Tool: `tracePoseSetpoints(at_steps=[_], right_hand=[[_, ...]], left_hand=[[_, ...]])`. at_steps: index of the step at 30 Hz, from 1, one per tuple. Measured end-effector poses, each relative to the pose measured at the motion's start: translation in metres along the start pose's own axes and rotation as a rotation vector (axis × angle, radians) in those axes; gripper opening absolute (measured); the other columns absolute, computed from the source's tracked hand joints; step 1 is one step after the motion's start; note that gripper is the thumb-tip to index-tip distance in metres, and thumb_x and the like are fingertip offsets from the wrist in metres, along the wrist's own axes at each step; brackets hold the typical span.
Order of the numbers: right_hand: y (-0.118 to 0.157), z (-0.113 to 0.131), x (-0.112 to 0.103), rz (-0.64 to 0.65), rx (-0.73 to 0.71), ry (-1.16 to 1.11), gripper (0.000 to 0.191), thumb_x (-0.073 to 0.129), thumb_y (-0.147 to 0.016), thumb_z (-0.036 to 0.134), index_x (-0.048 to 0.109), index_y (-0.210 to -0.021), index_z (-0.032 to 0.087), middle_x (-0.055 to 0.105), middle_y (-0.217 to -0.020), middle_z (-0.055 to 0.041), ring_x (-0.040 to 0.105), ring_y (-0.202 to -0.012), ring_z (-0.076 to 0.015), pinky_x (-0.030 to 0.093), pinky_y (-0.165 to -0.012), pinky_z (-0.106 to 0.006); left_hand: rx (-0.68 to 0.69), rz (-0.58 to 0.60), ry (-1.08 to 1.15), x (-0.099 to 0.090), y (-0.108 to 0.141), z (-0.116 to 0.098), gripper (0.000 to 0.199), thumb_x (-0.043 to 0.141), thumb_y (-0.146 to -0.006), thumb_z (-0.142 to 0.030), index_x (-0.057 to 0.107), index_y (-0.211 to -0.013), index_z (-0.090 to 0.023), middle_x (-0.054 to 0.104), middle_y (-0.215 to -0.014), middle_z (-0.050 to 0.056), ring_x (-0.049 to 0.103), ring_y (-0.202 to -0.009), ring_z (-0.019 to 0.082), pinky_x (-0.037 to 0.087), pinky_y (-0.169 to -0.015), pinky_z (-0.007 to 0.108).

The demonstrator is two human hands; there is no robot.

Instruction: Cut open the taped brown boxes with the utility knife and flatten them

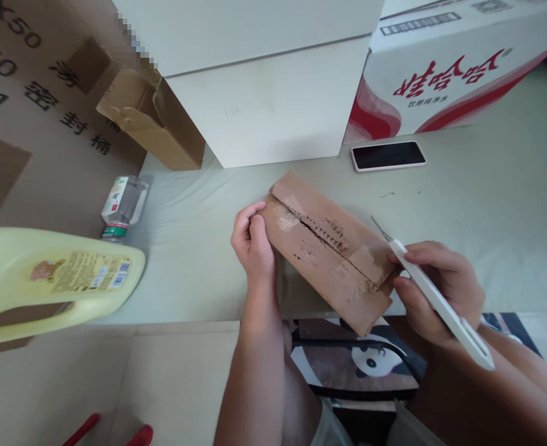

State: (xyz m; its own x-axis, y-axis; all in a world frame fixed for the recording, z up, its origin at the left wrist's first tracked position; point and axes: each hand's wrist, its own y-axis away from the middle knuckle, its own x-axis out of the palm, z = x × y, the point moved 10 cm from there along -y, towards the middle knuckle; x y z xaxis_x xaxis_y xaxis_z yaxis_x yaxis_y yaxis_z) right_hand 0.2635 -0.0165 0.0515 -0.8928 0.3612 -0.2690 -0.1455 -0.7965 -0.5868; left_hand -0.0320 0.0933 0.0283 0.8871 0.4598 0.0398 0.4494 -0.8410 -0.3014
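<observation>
A brown cardboard box, scuffed and with bits of clear tape across its seam, is tilted over the front edge of the cloth-covered surface. Its far left end is gripped by my left hand, thumb on the near side and fingers curled around the corner. My right hand is closed around a white utility knife, whose thin metal blade is out and points up and left. The blade tip sits above the box's right edge, and my right fingers are close to that end of the box.
A phone lies in front of a red-and-white carton. White boxes stand at the back. To the left are an open small cardboard box, a clear bottle on its side, a yellow jug and a large carton.
</observation>
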Motion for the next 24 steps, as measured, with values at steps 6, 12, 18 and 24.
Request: tracePoseSetpoints(at_steps=[6, 12, 18, 24], right_hand=[[-0.004, 0.016, 0.006, 0.037, -0.123, 0.004, 0.047, 0.072, -0.076, 0.011, 0.066, -0.119, 0.029, 0.069, -0.093, -0.0033, 0.064, -0.072, -0.0184, 0.049, -0.056, -0.031], [-0.002, 0.012, 0.006, 0.043, -0.106, 0.052, 0.045, 0.071, -0.077, 0.013, 0.064, -0.118, 0.031, 0.069, -0.094, -0.0029, 0.064, -0.074, -0.0195, 0.050, -0.056, -0.033], [-0.001, 0.012, 0.006, 0.061, -0.129, 0.079, 0.045, 0.072, -0.076, 0.015, 0.064, -0.117, 0.032, 0.069, -0.093, -0.0032, 0.064, -0.073, -0.0202, 0.051, -0.055, -0.033], [-0.001, 0.013, 0.005, 0.042, -0.133, 0.057, 0.044, 0.073, -0.076, 0.014, 0.065, -0.116, 0.029, 0.069, -0.095, -0.0029, 0.065, -0.074, -0.0190, 0.051, -0.056, -0.032]], left_hand=[[-0.047, -0.004, 0.014, 0.000, -0.001, 0.003, 0.018, 0.059, -0.081, -0.032, 0.073, -0.086, -0.022, 0.075, -0.093, 0.003, 0.067, -0.092, 0.019, 0.052, -0.086, 0.033], [-0.073, 0.011, 0.028, 0.003, 0.001, 0.007, 0.018, 0.056, -0.082, -0.034, 0.069, -0.086, -0.022, 0.071, -0.089, 0.003, 0.063, -0.085, 0.018, 0.050, -0.078, 0.030], [-0.064, 0.008, 0.033, 0.002, 0.000, 0.007, 0.016, 0.055, -0.082, -0.031, 0.069, -0.085, -0.022, 0.069, -0.087, 0.003, 0.061, -0.082, 0.017, 0.048, -0.075, 0.029], [-0.080, 0.004, 0.029, 0.002, 0.000, 0.008, 0.017, 0.055, -0.082, -0.033, 0.068, -0.086, -0.022, 0.070, -0.089, 0.003, 0.063, -0.086, 0.018, 0.050, -0.079, 0.031]])
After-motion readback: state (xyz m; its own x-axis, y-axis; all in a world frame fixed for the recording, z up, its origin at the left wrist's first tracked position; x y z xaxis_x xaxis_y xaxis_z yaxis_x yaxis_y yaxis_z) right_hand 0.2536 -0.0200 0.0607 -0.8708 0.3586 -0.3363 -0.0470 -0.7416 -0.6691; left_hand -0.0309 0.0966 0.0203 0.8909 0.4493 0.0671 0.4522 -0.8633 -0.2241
